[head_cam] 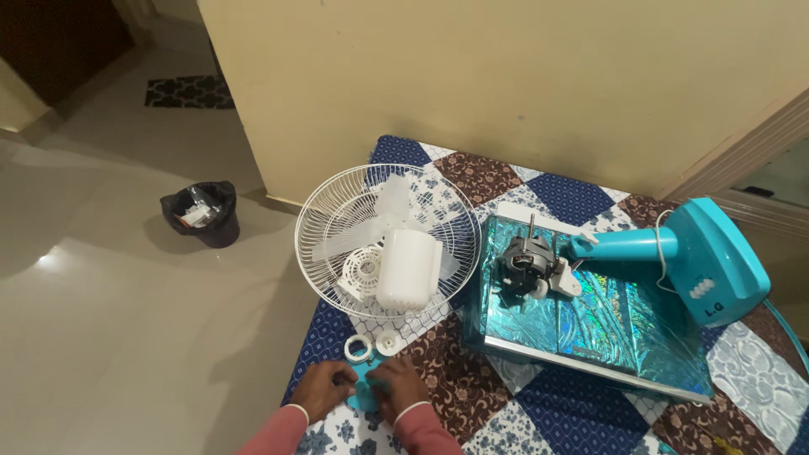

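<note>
Both hands sit at the near edge of the table (590, 413), which is covered by a patchwork quilt of blue, brown and white squares. Left hand (323, 389) and right hand (398, 389) are close together, fingers curled onto a small teal plastic part (364, 393) lying flat on the quilt between them; both grip it, each from its own side. Pink sleeve cuffs show at the wrists.

Just beyond the hands: a white ring (358, 346) and a small white round cap (388, 342), side by side, apart from the fingers.

Farther back: a white wire fan guard (324, 244) lying flat, holding translucent fan blades (392, 206) and a white cylindrical cover (409, 268).

To the right of the guard: a shiny teal-wrapped flat board (590, 324) carrying the bare fan motor (527, 265), joined to a teal fan stand (712, 257) lying on its side.

On the floor to the left: a dark waste bin (202, 213), well apart from the table.
</note>
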